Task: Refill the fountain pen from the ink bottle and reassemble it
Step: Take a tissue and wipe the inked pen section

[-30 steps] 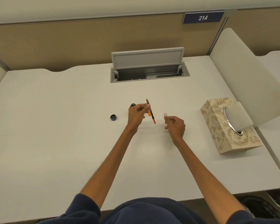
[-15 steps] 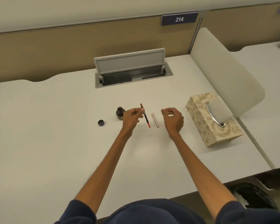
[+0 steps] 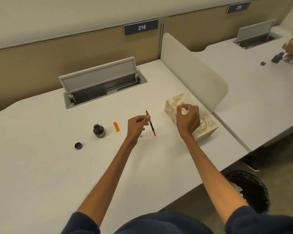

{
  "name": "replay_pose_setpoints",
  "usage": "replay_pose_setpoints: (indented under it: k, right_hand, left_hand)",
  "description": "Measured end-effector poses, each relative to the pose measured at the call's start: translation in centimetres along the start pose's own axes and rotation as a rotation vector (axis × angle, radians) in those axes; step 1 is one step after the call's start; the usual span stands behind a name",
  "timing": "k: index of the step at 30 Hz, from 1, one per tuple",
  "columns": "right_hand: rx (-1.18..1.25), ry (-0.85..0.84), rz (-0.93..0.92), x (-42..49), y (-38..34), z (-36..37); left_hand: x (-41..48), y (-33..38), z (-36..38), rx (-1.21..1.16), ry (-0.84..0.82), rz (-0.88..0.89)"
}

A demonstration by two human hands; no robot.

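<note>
The pen's inner section (image 3: pixel 151 124) is slim, with a dark nib end tipped up and away and a red end slanting down toward the desk (image 3: pixel 41 166). The left hand (image 3: pixel 136 126) pinches it at the middle, above the desk. To its left lie an orange pen piece (image 3: pixel 116 126), the open ink bottle (image 3: pixel 99 130) and its cap (image 3: pixel 78 146). The right hand (image 3: pixel 188 119) pinches a tissue (image 3: pixel 184 111) over the tissue box (image 3: pixel 172 105), hiding its opening

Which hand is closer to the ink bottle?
Left. The left hand, holding the pen, is a little right of the ink bottle; the right hand is farther right, pinching a tissue over the tissue box.
</note>
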State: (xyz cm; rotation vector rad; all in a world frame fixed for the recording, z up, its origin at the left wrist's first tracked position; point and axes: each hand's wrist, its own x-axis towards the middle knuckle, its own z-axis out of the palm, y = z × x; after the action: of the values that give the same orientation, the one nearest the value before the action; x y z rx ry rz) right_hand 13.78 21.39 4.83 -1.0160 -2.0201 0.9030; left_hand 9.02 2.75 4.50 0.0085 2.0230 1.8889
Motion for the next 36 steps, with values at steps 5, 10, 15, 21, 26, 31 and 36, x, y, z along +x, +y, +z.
replay_pose_setpoints:
  k: [5, 10, 15, 21, 26, 31, 36]
  right_hand:
    - [-0.228, 0.116, -0.116, 2.3, 3.0, -1.6]
    - [-0.358, 0.127, -0.134, 3.6, 4.9, -2.5]
    - [-0.355, 0.117, -0.144, 4.1, 5.9, -2.7]
    - [-0.293, 0.087, -0.105, 4.3, 6.1, -2.4]
    - [-0.233, 0.145, -0.088, 3.9, 4.7, -2.7]
    - [-0.087, 0.095, -0.147, 2.3, 2.0, -4.2]
    - [0.235, -0.123, -0.134, -1.4, -0.8, -4.4]
  left_hand:
    - [-0.1, 0.2, 2.2, 0.01, -0.03, -0.005]
    - [0.1, 0.7, 3.5, 0.02, -0.067, 0.006]
    - [0.4, 1.1, 4.3, 0.027, -0.077, 0.016]
    - [0.3, 0.8, 4.2, 0.027, -0.074, 0.005]
    - [0.2, 0.8, 3.8, 0.023, -0.061, 0.004]
    - [0.2, 1.2, 2.9, 0.021, -0.046, 0.028]
    - [-0.1, 1.8, 1.7, 0.015, -0.046, 0.048]
